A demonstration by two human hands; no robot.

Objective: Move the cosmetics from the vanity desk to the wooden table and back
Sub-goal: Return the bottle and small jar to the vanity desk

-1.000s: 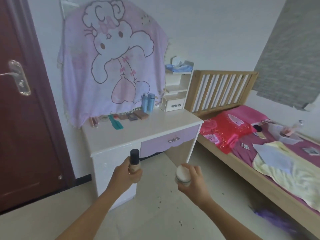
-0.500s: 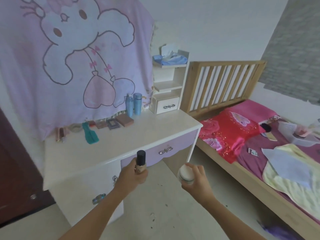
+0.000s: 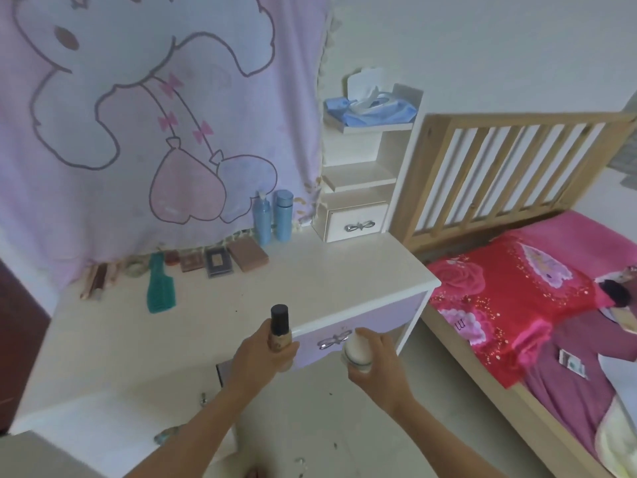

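My left hand (image 3: 256,360) grips a beige foundation bottle (image 3: 280,327) with a black cap, held upright over the front edge of the white vanity desk (image 3: 310,281). My right hand (image 3: 377,365) holds a small white round jar (image 3: 357,350) just in front of the desk's lilac drawer (image 3: 389,319). Along the desk's back stand two blue bottles (image 3: 272,217), with flat palettes (image 3: 220,261), a teal hairbrush (image 3: 160,284) and slim tubes (image 3: 96,279) to their left. The wooden table is out of view.
A pink rabbit-print cloth (image 3: 155,125) hangs behind the desk. A small shelf unit (image 3: 362,188) with a drawer stands at the desk's back right. A wooden bed (image 3: 517,167) with a red pillow (image 3: 510,305) lies to the right. A dark door (image 3: 17,339) is at left.
I have walked closer to the vanity desk, which now fills more of the view. Both hands, still holding the bottle and jar, have come up to the desk's front edge.
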